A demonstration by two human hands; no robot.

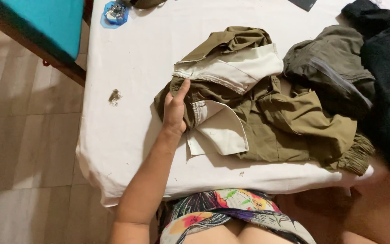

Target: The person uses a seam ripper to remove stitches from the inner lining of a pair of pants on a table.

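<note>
Olive-green trousers [290,122] lie crumpled and turned inside out on the white-covered table [127,104], their white pocket linings [231,68] showing. My left hand [175,106] rests on the left edge of the trousers, fingers curled into the cloth near the waistband. My right hand is out of sight; only a blurred forearm [375,190] shows at the lower right, below the table's edge.
A grey-green garment [328,68] and a black one [389,77] lie heaped at the right. A small blue dish of metal bits [114,13] sits at the table's far left, a dark stain [114,96] nearer. A turquoise-topped bench [46,22] stands left over tiled floor.
</note>
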